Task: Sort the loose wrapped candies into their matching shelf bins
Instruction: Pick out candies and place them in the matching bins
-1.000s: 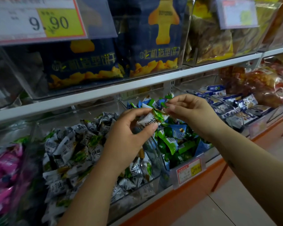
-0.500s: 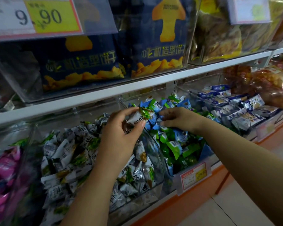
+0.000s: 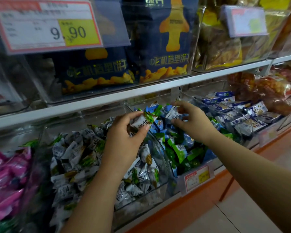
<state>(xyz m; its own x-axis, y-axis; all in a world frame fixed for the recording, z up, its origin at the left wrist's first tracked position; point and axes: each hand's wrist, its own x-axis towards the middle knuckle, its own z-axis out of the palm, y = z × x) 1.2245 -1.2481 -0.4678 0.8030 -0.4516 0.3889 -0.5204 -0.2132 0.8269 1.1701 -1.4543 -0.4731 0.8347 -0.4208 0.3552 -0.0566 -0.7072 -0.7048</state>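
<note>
Two hands work the bins: the left hand (image 3: 124,140) pinches a white-green candy (image 3: 142,121) over the divider (image 3: 160,148); the right hand (image 3: 191,122) pinches a blue-white candy (image 3: 172,113) atop the blue-green bin (image 3: 207,156). Best to release the white-green one leftward, low into the grey-white bin (image 3: 141,204). Half a second ago, the right fingers lay flatter.

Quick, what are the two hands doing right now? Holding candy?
Left hand: pinches a white-and-green wrapped candy.
Right hand: pinches a blue-and-white wrapped candy.
</note>
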